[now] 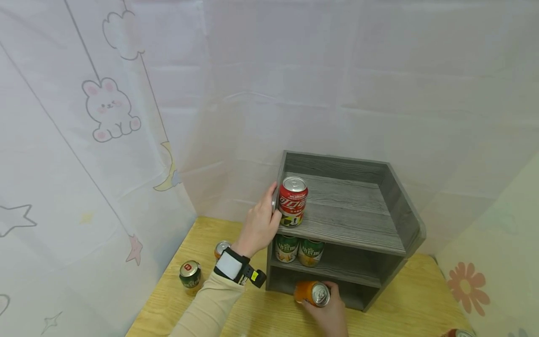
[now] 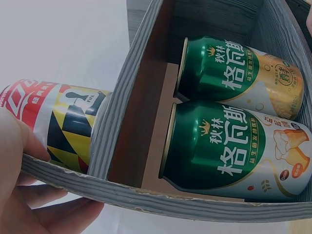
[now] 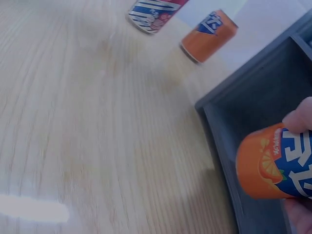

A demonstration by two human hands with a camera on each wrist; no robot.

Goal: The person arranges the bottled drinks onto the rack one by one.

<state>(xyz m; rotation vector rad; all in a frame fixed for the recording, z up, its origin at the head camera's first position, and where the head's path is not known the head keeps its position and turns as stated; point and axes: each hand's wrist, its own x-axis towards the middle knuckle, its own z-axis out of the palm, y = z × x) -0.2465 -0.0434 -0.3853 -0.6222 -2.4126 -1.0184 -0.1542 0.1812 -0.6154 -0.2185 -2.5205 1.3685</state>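
Observation:
My left hand (image 1: 261, 220) grips the left side panel of a grey wooden shelf (image 1: 345, 238), thumb inside and fingers outside. Beside the thumb a red cola can (image 1: 293, 201) stands upright on the top tier. In the left wrist view its patterned lower part (image 2: 73, 126) shows next to the panel. Low at the front, my right hand (image 1: 330, 311) holds an orange soda can (image 1: 309, 292), tilted at the opening of the bottom tier. The right wrist view shows thumb and fingers round this can (image 3: 265, 163); most of that hand is outside the frame.
Two green kvass cans (image 1: 299, 251) stand in the middle tier, at its left. On the wooden table (image 1: 261, 318), left of the shelf, are a green can (image 1: 191, 277) and an orange-bodied can (image 1: 221, 248) partly behind my left wrist. Another can (image 1: 458, 333) shows at bottom right.

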